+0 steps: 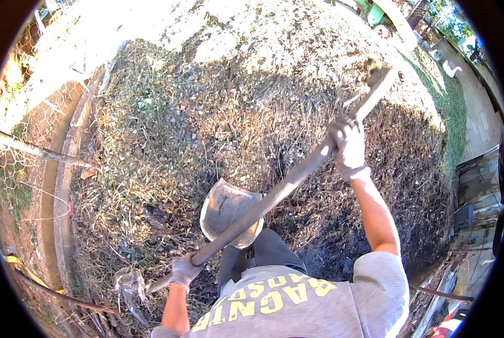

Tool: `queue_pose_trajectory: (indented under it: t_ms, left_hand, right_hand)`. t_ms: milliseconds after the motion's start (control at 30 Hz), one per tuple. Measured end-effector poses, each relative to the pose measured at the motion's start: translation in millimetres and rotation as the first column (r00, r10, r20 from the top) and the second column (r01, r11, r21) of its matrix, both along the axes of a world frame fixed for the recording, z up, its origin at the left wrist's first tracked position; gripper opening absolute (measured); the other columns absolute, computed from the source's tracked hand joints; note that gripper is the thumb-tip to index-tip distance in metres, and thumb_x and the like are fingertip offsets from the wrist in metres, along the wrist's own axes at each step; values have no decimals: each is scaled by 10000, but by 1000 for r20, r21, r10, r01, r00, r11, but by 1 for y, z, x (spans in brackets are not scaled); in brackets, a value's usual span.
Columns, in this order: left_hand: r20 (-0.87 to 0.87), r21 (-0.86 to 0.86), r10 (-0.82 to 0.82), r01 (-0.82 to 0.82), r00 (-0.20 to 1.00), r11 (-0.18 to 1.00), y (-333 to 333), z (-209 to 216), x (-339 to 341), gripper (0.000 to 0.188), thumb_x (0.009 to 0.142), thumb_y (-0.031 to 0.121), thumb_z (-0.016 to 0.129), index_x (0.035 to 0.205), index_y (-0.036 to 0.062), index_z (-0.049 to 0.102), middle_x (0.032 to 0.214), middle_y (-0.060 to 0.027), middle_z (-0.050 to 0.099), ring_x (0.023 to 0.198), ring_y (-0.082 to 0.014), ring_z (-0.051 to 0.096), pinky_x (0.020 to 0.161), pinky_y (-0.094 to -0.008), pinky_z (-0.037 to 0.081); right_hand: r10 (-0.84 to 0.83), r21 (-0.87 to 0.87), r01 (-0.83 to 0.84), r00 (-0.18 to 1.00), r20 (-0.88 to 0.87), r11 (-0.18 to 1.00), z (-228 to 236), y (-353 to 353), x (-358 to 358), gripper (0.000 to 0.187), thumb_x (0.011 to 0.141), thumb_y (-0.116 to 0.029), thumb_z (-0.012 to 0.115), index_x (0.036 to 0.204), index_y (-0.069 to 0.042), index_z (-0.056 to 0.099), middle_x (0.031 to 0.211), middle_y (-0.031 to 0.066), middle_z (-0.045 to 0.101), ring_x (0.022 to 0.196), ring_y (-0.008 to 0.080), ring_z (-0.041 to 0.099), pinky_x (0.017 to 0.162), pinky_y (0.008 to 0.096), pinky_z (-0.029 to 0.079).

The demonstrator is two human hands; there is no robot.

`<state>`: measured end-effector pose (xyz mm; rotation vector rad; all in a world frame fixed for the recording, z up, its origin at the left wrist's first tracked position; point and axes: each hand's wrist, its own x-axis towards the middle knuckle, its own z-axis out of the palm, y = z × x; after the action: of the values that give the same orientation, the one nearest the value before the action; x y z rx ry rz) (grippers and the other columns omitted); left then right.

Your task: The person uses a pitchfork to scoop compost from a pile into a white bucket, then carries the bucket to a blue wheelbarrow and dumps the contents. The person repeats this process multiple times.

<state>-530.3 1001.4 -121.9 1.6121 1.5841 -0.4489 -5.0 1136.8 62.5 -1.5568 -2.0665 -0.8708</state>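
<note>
A long, thick wooden handle (286, 188) slants across my front, from low on the left up to the far right. My left hand (184, 268), in a pale glove, is closed round its lower part. Higher up, my right hand (348, 141) grips it in a soiled grey glove, arm stretched forward. A brown clump (372, 66) shows at the handle's far end; the tool's kind cannot be made out. Partly behind the handle, just ahead of my dark-trousered legs, is a pale, worn, curved scoop-like piece (224, 205). Whether it joins the handle cannot be seen.
Dry straw-like litter (207, 124) covers the ground, with darker soil (376, 242) to the right. Wire mesh (43, 124) and a low border (66, 180) run along the left. Crumpled clear plastic (131, 290) lies near my left hand. A white bird (451, 69) stands far right.
</note>
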Motion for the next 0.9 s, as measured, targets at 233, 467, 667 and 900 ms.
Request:
queue_pose_trajectory:
  t_ms: [233, 467, 667, 900]
  left_hand:
    - [428, 171, -31, -47, 903, 984, 74, 20, 209, 500, 784, 481, 633, 1129, 119, 622, 1005, -191, 680, 979, -364, 637, 863, -435, 492]
    - [76, 20, 210, -212, 975, 977, 102, 17, 237, 460, 782, 406, 654, 1127, 103, 627, 1015, -199, 677, 969, -360, 648, 830, -433, 510]
    - [62, 59, 326, -329, 943, 942, 113, 66, 302, 384, 760, 391, 666, 1026, 115, 656, 897, -170, 692, 867, -349, 666, 774, -432, 518]
    - [-69, 44, 316, -313, 946, 949, 34, 45, 223, 441, 725, 429, 697, 1070, 158, 654, 910, -129, 703, 868, -318, 676, 786, -416, 525]
  right_hand:
    - [-150, 121, 361, 639, -755, 925, -51, 139, 43, 575, 822, -170, 633, 1318, 25, 417, 1222, 230, 551, 983, 302, 644, 798, 362, 549]
    - [-403, -417, -124, -599, -692, 900, -213, 232, 21, 368, 801, -42, 656, 1097, -70, 438, 683, 55, 565, 502, 186, 564, 433, 348, 494]
    - [-592, -429, -420, -670, -447, 800, -164, 268, 89, 164, 850, -152, 661, 900, -45, 549, 636, 58, 582, 534, 185, 578, 523, 320, 517]
    - [-664, -501, -465, -654, -361, 730, -153, 191, 13, 119, 843, -149, 641, 821, -71, 554, 601, 33, 556, 482, 149, 527, 459, 304, 449]
